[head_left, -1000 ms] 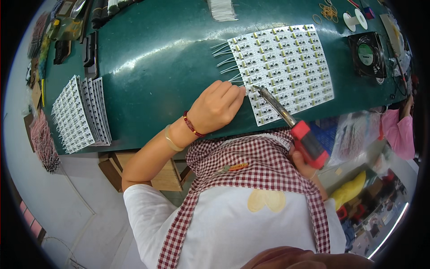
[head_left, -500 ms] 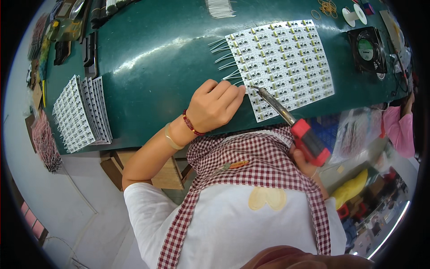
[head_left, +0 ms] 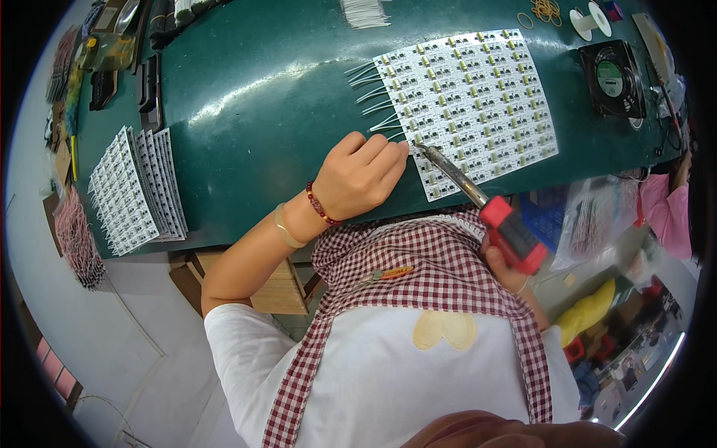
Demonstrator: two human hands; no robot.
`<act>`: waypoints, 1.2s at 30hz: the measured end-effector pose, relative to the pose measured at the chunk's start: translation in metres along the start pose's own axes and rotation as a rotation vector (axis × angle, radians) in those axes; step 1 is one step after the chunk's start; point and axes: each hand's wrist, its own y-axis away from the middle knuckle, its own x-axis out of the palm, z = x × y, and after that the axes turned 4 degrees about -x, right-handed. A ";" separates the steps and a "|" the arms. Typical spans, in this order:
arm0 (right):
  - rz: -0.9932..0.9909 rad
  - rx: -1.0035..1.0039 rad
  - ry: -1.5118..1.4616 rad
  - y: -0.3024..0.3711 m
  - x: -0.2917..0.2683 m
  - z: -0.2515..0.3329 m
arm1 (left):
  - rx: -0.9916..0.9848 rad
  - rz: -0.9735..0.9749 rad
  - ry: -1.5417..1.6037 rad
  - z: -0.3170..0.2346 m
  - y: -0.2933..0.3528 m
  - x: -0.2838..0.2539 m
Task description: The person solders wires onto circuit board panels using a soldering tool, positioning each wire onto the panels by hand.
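The left hand is at the near edge of a green table. Its fingers are curled in, and the thumb and pointer finger are pinched together right at the left edge of a white sheet of little circuit boards. I can't tell what is between those fingertips. The sheet lies flat on the table, at 2 o'clock from the left hand. Thin white wires poke out of its left edge, toward 9 o'clock.

The right hand is wrapped around the red and black handle of a soldering iron. The handle hides part of this hand. The iron slants up toward 11 o'clock, and its tip is just beside the left fingertips, over the sheet. I can't tell if the tip touches it.

At 9 o'clock from the left hand, well apart, is a stack of more board sheets. Between 7 and 8 o'clock from that stack hangs a bunch of pink wires. A bundle of white wire pieces lies at 12 o'clock from the left hand. From the big sheet, a black fan is between 2 and 3 o'clock, a white spool is at 2 o'clock, and rubber bands are at 1 o'clock.
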 end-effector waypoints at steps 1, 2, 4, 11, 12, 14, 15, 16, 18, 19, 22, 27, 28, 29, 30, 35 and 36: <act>0.001 -0.004 0.018 -0.002 0.001 0.001 | 0.000 0.003 0.001 0.000 0.000 0.000; -0.001 -0.004 0.019 -0.002 0.001 0.001 | 0.002 0.002 0.003 0.000 0.000 0.001; 0.015 -0.016 0.038 -0.003 0.001 0.001 | 0.007 0.005 0.014 0.000 -0.001 0.002; -0.044 -0.007 -0.003 0.006 -0.004 -0.006 | 0.009 0.012 0.016 0.000 -0.001 0.002; -0.029 0.012 -0.011 0.005 -0.005 -0.005 | 0.004 0.021 0.002 0.000 0.000 0.001; -0.016 0.025 -0.019 0.006 -0.006 -0.005 | 0.003 0.026 -0.015 -0.001 0.000 0.000; -0.010 0.030 -0.019 0.007 -0.006 -0.006 | -0.002 0.037 -0.020 -0.001 0.000 0.000; -0.005 0.035 -0.020 0.007 -0.006 -0.006 | -0.008 0.048 -0.026 -0.001 -0.001 0.000; -0.016 0.019 -0.026 0.007 -0.004 -0.006 | -0.009 0.057 -0.029 -0.001 0.000 0.000; -0.027 0.006 -0.031 0.007 -0.003 -0.006 | -0.011 0.068 -0.028 -0.002 0.000 0.000; 0.001 0.024 -0.018 0.004 -0.003 -0.003 | -0.026 0.087 0.014 -0.001 0.001 -0.002; -0.015 0.017 -0.032 0.002 0.000 0.000 | -0.040 0.060 0.067 -0.004 0.004 -0.001; -0.023 0.018 -0.034 0.002 0.000 0.001 | -0.046 0.054 0.083 -0.003 0.005 0.000; -0.022 0.018 -0.034 0.002 0.000 0.000 | -0.047 0.054 0.083 -0.003 0.005 0.001; -0.013 0.038 -0.040 0.002 0.001 -0.002 | -0.048 0.042 0.094 -0.004 0.005 0.002; 0.037 -0.118 0.204 -0.003 -0.001 -0.002 | -0.065 0.053 0.115 -0.004 0.004 0.001; 0.010 -0.096 0.161 -0.003 0.000 0.000 | -0.062 0.040 0.114 -0.004 0.004 0.002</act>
